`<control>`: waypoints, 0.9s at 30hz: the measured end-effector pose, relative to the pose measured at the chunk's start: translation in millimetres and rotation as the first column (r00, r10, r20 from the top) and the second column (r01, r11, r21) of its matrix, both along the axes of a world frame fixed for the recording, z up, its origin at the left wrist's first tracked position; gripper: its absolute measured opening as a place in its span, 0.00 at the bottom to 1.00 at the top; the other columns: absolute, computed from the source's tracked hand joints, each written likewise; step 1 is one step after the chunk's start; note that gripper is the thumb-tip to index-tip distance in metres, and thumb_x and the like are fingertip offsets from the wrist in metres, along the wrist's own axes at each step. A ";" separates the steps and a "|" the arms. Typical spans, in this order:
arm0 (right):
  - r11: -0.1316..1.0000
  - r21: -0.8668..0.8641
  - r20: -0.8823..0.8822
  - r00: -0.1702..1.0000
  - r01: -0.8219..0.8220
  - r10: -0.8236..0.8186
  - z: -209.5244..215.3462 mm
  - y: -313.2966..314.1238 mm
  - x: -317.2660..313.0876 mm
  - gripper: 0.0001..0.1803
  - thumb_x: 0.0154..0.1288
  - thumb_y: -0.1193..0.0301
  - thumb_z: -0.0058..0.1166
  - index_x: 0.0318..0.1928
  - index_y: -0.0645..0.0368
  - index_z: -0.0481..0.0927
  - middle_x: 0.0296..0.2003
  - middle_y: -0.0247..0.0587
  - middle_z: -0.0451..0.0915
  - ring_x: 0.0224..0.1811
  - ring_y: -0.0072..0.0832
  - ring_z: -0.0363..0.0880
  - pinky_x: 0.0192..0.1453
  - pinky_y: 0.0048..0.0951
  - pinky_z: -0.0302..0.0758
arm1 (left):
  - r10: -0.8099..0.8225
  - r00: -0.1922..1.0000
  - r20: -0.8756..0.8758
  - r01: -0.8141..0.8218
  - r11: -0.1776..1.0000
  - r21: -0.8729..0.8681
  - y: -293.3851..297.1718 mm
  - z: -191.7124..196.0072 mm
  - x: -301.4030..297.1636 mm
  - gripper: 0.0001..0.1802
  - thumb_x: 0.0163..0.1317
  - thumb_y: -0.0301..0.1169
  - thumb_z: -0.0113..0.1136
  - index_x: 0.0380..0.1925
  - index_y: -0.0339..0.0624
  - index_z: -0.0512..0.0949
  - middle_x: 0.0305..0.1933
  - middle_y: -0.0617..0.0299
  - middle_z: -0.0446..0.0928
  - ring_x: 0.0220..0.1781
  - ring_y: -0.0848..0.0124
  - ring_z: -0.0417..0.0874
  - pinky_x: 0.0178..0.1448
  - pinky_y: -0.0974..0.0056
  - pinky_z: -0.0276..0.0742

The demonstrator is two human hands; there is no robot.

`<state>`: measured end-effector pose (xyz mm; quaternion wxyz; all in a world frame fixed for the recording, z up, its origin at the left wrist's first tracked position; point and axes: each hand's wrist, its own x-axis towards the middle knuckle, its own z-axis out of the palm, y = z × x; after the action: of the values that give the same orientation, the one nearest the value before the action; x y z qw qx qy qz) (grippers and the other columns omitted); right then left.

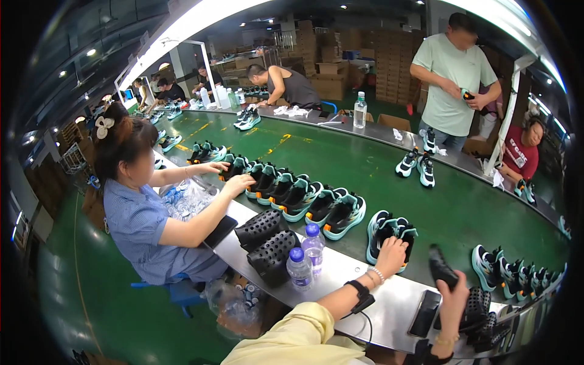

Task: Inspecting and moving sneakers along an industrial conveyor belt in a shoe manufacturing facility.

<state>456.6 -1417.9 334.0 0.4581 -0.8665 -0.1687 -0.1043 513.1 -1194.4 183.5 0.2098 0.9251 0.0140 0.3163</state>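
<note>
My left hand (392, 254), yellow sleeve and black wrist strap behind it, rests on the heel of a black and teal sneaker pair (382, 226) at the near edge of the green conveyor belt (365, 170). My right hand (453, 295) holds a black insole (441, 265) upright above the steel ledge (389, 304). A black phone (424, 313) lies flat on the ledge between my two arms. Black perforated trays (483, 313) are stacked just right of my right hand.
A seated co-worker in a blue shirt (137, 225) handles sneakers (304, 198) in a row to my left. Two water bottles (307, 255) and more black perforated trays (267, 240) stand on the ledge. More sneakers (517, 274) line the right; other people work across the belt.
</note>
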 end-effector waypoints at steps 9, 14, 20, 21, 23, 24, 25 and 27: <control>0.858 -0.486 -0.008 0.983 -0.165 0.184 -75.0 119.5 104.6 0.22 0.50 0.64 0.71 0.39 0.69 0.80 0.32 0.60 0.82 0.39 0.55 0.82 0.44 0.44 0.80 | -0.004 0.984 -0.178 0.009 1.000 0.026 20.0 -13.6 -40.2 0.17 0.56 0.38 0.64 0.45 0.45 0.83 0.42 0.59 0.75 0.54 0.58 0.71 0.62 0.56 0.65; 0.688 -0.722 0.066 0.983 -0.070 0.169 -105.1 154.4 124.9 0.19 0.48 0.59 0.73 0.29 0.62 0.84 0.33 0.52 0.84 0.37 0.45 0.85 0.42 0.40 0.83 | 0.032 0.987 -0.159 -0.029 0.999 0.022 17.3 -16.7 -40.7 0.16 0.57 0.38 0.64 0.45 0.46 0.83 0.43 0.60 0.76 0.56 0.58 0.71 0.63 0.56 0.64; 0.608 -0.793 0.045 0.999 0.052 -0.026 -156.0 193.3 139.6 0.06 0.61 0.69 0.61 0.32 0.57 0.86 0.37 0.44 0.86 0.41 0.37 0.87 0.43 0.34 0.84 | 0.065 0.977 -0.203 -0.047 0.995 0.093 25.5 -27.5 -39.4 0.13 0.56 0.37 0.64 0.40 0.45 0.82 0.42 0.60 0.76 0.57 0.58 0.71 0.66 0.54 0.64; 0.636 -0.770 0.014 0.999 0.035 -0.038 -161.9 197.7 142.2 0.07 0.64 0.73 0.54 0.34 0.58 0.86 0.38 0.47 0.86 0.41 0.40 0.87 0.44 0.35 0.84 | 0.063 0.978 -0.201 -0.048 0.996 0.076 26.8 -32.0 -41.6 0.13 0.56 0.36 0.63 0.41 0.45 0.81 0.43 0.60 0.76 0.58 0.58 0.71 0.68 0.52 0.63; 0.683 -0.729 0.033 0.999 0.047 -0.033 -174.9 197.6 154.7 0.08 0.64 0.74 0.53 0.34 0.59 0.86 0.38 0.48 0.86 0.42 0.41 0.87 0.45 0.36 0.84 | 0.079 0.983 -0.168 -0.068 0.995 0.071 21.3 -29.7 -43.9 0.13 0.57 0.37 0.63 0.41 0.44 0.81 0.43 0.59 0.76 0.58 0.57 0.70 0.69 0.51 0.62; 0.723 -0.689 0.051 0.998 0.057 -0.030 -180.4 195.4 162.1 0.09 0.64 0.75 0.52 0.34 0.60 0.86 0.38 0.50 0.85 0.42 0.42 0.87 0.46 0.37 0.84 | 0.092 0.986 -0.138 -0.085 0.995 0.061 17.8 -26.1 -43.0 0.14 0.57 0.37 0.62 0.41 0.44 0.81 0.44 0.59 0.76 0.59 0.56 0.70 0.70 0.49 0.61; 0.737 -0.672 0.068 0.997 0.067 -0.028 -180.9 197.8 159.5 0.08 0.62 0.76 0.53 0.34 0.62 0.85 0.38 0.52 0.85 0.42 0.46 0.86 0.47 0.39 0.83 | 0.109 0.981 -0.162 -0.099 0.993 0.069 18.0 -24.6 -46.0 0.15 0.58 0.38 0.62 0.43 0.45 0.81 0.44 0.59 0.75 0.63 0.54 0.69 0.71 0.47 0.59; 0.756 -0.653 0.036 0.999 0.042 -0.025 -174.0 198.9 167.5 0.07 0.60 0.75 0.55 0.35 0.63 0.85 0.38 0.52 0.85 0.43 0.46 0.86 0.47 0.40 0.83 | 0.135 0.979 -0.151 -0.122 0.988 0.098 20.0 -17.7 -39.6 0.15 0.58 0.39 0.62 0.44 0.46 0.81 0.45 0.58 0.76 0.64 0.53 0.68 0.71 0.46 0.60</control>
<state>624.1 -1219.1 160.0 0.1232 -0.9733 -0.1846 -0.0579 473.5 -1174.4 165.7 0.1461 0.9526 0.0764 0.2555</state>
